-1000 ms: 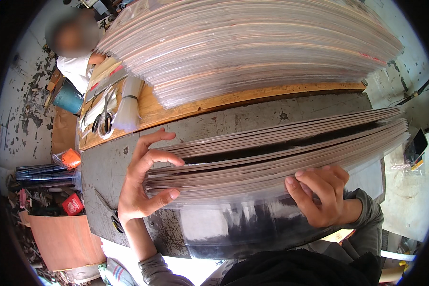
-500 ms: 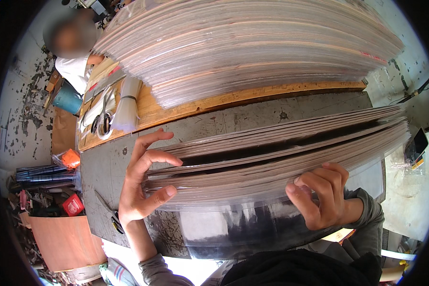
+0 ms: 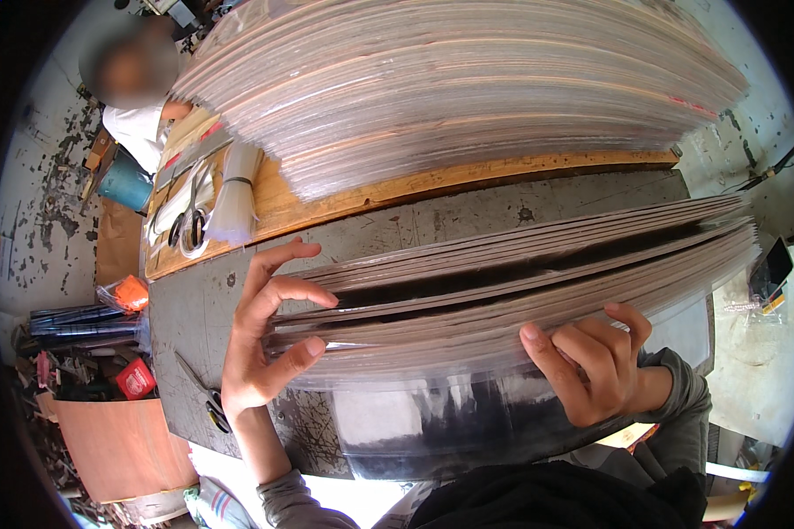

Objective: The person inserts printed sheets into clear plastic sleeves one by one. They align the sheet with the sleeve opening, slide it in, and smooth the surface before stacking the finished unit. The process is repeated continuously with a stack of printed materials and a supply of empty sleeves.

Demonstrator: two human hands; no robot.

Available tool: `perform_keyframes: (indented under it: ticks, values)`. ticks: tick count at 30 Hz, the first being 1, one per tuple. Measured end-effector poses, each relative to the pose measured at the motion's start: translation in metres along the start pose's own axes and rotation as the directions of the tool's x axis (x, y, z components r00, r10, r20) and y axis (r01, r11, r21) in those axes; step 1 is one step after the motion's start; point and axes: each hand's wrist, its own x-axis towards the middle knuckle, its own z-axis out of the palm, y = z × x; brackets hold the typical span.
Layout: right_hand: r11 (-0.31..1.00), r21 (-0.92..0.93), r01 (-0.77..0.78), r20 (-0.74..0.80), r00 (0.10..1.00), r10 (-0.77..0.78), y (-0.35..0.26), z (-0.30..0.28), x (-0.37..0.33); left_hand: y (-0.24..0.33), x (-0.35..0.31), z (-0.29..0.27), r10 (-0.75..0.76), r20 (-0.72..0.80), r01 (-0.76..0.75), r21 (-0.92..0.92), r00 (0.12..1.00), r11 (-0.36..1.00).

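A thick stack of thin flat sheets (image 3: 468, 331) in clear plastic lies across the grey table with its edges toward me, split by dark gaps. My left hand (image 3: 260, 331) is closed round the stack's left end. Its thumb presses the lower layers, and its fingers hook over the upper ones beside the gap. At the near edge, right of the middle, my right hand (image 3: 595, 366) has its fingers bent against the lower sheets. A small white striped patch shows between those fingers. Below the stack, the glossy dark surface (image 3: 423, 428) of a plastic-covered face is visible.
A tall pile of similar wrapped sheets (image 3: 468, 97) stands on a wooden board (image 3: 353, 204) behind. Scissors (image 3: 205, 397) lie left of my arm; black-handled scissors (image 3: 188, 225) and a bundle of clear strips (image 3: 236, 194) sit farther back. A person (image 3: 137, 132) is at far left.
My right hand has shifted slightly, its fingers spreading and sliding along the edge, which exposes the striped patch. My left hand and the stack stay nearly still.
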Motion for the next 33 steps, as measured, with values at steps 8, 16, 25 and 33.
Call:
perform_keyframes:
  ticks: [8,16,25,33]
  values:
    - [0.984,0.132,-0.115,0.119,0.988,0.100,-0.004,-0.015,0.006,-0.001,-0.001,0.000,0.012,0.005,-0.012,0.037,1.000,0.999]
    - [0.991,0.121,-0.058,0.019,0.998,0.056,-0.004,-0.006,0.002,-0.001,-0.001,0.000,0.011,0.004,-0.011,0.033,1.000,0.999]
    - [0.994,0.110,-0.012,0.004,1.000,0.011,-0.004,-0.003,-0.002,-0.002,-0.001,0.000,0.007,0.003,-0.007,0.031,1.000,0.999]
    - [0.994,0.103,0.047,-0.033,0.998,-0.044,0.000,-0.001,-0.003,-0.002,-0.001,-0.001,0.010,0.014,-0.010,0.039,1.000,0.999]
